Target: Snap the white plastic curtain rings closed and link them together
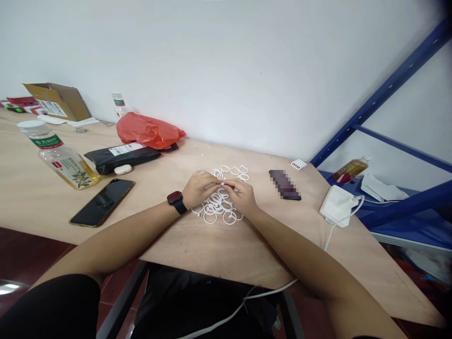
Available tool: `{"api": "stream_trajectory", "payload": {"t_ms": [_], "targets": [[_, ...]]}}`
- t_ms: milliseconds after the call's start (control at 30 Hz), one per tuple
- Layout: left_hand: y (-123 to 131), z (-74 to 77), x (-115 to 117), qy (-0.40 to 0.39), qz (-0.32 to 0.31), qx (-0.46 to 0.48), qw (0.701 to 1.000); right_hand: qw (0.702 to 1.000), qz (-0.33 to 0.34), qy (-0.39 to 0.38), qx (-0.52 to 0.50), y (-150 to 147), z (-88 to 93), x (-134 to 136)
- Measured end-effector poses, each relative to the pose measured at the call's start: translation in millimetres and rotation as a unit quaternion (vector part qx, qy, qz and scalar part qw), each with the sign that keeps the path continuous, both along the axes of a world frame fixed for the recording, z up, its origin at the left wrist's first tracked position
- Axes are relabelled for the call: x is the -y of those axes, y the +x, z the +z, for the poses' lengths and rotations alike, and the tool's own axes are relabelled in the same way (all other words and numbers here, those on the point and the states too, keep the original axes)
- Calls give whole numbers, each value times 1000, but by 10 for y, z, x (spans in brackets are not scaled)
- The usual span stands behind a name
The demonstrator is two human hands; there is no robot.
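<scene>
My left hand [199, 188], with a dark watch [174, 198] on its wrist, is closed in a pinch above the middle of the table. Facing it, my right hand [243, 195] is pinched too, and the fingertips of both hands meet. Between them shows a bit of a white plastic ring [222, 184], mostly hidden by the fingers. Under and in front of my hands lies a heap of white plastic rings [210, 216], each with a small knob or clip. Several more white rings [243, 169] lie just beyond my fingers.
Left on the wooden table [197, 254] are a phone [102, 202], a drink bottle [63, 160], a white earphone case [123, 169], a black parcel [123, 156] and a red bag [148, 131]. To the right lie a blurred dark phone [284, 184] and a white power strip [337, 205] with its cable.
</scene>
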State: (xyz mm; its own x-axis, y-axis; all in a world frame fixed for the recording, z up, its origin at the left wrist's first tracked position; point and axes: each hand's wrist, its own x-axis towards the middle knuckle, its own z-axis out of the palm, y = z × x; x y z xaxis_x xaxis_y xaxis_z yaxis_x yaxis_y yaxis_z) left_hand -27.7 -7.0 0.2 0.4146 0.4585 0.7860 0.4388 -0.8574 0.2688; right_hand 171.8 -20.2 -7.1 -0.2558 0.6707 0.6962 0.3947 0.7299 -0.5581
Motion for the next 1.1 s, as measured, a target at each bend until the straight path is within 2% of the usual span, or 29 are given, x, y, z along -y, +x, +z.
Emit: {"api": "stream_trajectory", "payload": {"t_ms": [200,367,633,900,967,1100], "targets": [[-16,-11,-8,-23,14,-6,1000,1000,13,-11,25,2,17,15],[-22,-9,-3,-38,10,-17,999,999,-19,-29,1,3,16,19],[-1,25,52,-52,15,-23,998,999,-37,-16,22,4,51,52],[1,39,52,-52,31,-30,998,999,-22,-2,23,-1,32,22],[-18,50,34,-54,42,-42,997,999,-36,-3,27,74,30,-62],[-76,73,-11,-40,34,-68,996,991,-131,-20,31,409,-6,-350]]}}
